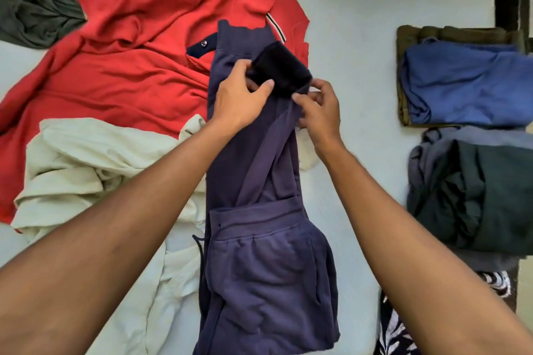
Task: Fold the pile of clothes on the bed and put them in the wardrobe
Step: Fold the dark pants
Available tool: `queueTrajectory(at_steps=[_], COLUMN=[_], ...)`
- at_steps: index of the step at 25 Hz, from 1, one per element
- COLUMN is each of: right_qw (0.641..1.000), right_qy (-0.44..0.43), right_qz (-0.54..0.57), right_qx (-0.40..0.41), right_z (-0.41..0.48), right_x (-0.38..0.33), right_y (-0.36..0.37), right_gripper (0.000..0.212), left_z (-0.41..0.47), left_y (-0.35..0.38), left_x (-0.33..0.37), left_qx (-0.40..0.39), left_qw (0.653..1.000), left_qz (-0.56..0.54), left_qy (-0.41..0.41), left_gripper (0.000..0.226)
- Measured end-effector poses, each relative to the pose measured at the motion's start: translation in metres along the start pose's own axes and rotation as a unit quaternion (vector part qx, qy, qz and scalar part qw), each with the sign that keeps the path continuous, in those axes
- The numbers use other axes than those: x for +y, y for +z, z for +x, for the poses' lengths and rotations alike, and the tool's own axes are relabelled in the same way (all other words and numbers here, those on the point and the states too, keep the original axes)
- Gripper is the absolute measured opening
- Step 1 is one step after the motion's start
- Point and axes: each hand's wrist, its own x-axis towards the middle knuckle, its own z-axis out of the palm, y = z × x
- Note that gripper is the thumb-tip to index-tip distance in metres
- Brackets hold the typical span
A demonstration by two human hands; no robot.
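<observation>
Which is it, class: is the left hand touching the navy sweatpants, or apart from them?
Touching. The head view shows the left hand curled round the dark leg end of the navy sweatpants, thumb pressed on the fabric.

Left hand (239, 101) and right hand (320, 112): both bare, skin uncovered across fingers, backs and wrists. Left forearm (129, 210): bare along its whole visible length, right to the picture's edge. Right forearm (403, 225): likewise bare to the edge. Sparse fine hair noted on the right forearm's outer side near the wrist. Left thumbnail short and rounded. Knuckles faintly ridged on the back of the left hand.
</observation>
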Motion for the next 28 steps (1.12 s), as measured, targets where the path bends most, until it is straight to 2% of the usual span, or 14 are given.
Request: queueTrajectory(at_steps=[2,5,6,8,10,11,14,15,17,19,23,24,26,28], right_qw=[0.997,0.989,0.989,0.982,0.966,0.958,0.94,0.938,0.954,0.969,0.971,0.972,0.982,0.996], right_qy=[-0.065,-0.112,-0.124,-0.16,-0.217,-0.241,-0.229,-0.212,-0.188,-0.161,-0.138,-0.142,-0.134,-0.082], right_qz=[-0.038,-0.09,-0.085,-0.096,-0.143,-0.155,-0.179,-0.18,-0.16,-0.156,-0.144,-0.134,-0.093,0.002], right_qx=[-0.021,0.015,0.012,-0.003,-0.009,-0.031,-0.181,-0.209,-0.169,-0.103,-0.134,-0.131,-0.093,-0.046], right_z=[0.002,0.015,0.019,0.021,0.017,0.014,0.013,0.015,0.026,0.033,0.024,0.022,0.02,0.026], right_x=[-0.014,-0.033,-0.039,-0.05,-0.057,-0.059,-0.055,-0.053,-0.049,-0.047,-0.044,-0.04,-0.036,-0.035], right_y=[0.007,0.019,0.022,0.031,0.046,0.054,0.065,0.061,0.047,0.034,0.037,0.042,0.051,0.054], right_gripper=[0.028,0.019,0.018,0.016,0.013,0.014,0.031,0.04,0.05,0.053,0.078,0.074,0.048,0.029], left_z=[0.006,0.01,0.01,0.016,0.023,0.029,0.051,0.056,0.064,0.069,0.068,0.065,0.064,0.062], left_y=[0.007,0.007,0.004,-0.003,-0.016,-0.021,-0.034,-0.035,-0.039,-0.04,-0.026,-0.024,-0.022,-0.023], left_x=[0.011,0.025,0.031,0.041,0.051,0.051,0.039,0.033,0.028,0.032,0.064,0.074,0.082,0.077], left_qx=[-0.048,-0.041,-0.047,-0.097,-0.14,-0.132,-0.075,-0.061,-0.028,-0.034,-0.076,-0.094,-0.119,-0.126], left_qw=[0.996,0.973,0.959,0.92,0.885,0.882,0.935,0.939,0.925,0.911,0.917,0.929,0.942,0.94], left_qz=[-0.071,-0.212,-0.256,-0.338,-0.411,-0.426,-0.328,-0.317,-0.342,-0.353,-0.327,-0.305,-0.281,-0.289], left_qy=[-0.019,-0.078,-0.113,-0.171,-0.17,-0.153,-0.108,-0.118,-0.161,-0.211,-0.215,-0.189,-0.138,-0.13], left_gripper=[0.029,0.015,0.015,0.028,0.034,0.027,0.008,0.006,0.011,0.015,0.043,0.053,0.064,0.05])
